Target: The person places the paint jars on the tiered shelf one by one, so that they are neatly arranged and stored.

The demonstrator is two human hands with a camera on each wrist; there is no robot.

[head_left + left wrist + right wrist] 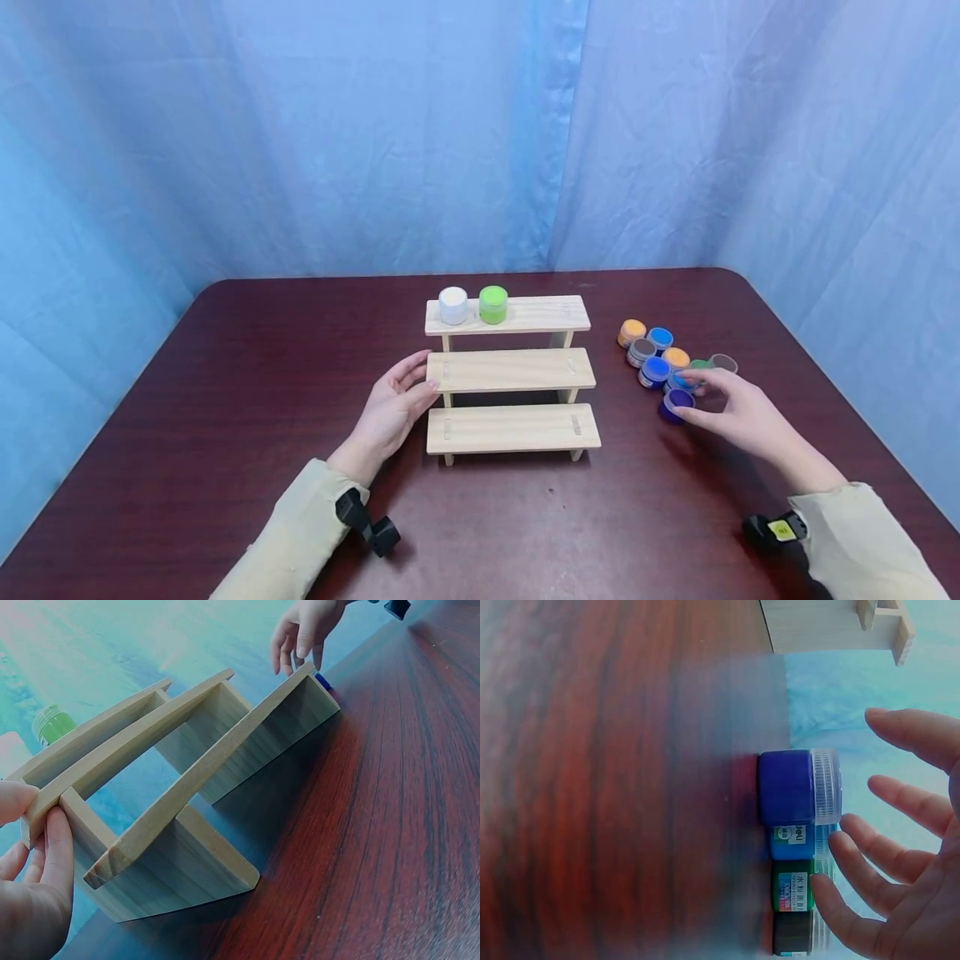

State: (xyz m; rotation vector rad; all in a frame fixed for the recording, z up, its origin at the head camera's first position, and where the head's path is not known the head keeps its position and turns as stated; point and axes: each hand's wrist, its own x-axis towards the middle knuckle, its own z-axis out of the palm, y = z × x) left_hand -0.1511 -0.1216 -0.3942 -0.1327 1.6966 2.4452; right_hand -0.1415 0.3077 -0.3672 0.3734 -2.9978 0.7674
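Note:
A three-step wooden display shelf (517, 371) stands on the table. My left hand (387, 410) pinches the left end of its middle step, thumb above and fingers below, as the left wrist view shows. On the top step sit a white paint jar (453, 307) and a light green paint jar (492, 306). To the right, my right hand (742, 417) hovers over a cluster of paint jars, thumb and fingers spread. Nearest to it is a dark purple-blue jar (786, 787); in the right wrist view the hand appears apart from its lid.
The cluster holds several jars, among them an orange one (632, 333), a brown one (642, 352), a blue one (655, 372) and a green one (791, 885). They stand on a dark red wood table (300, 358). Blue curtains (405, 142) hang behind and beside it.

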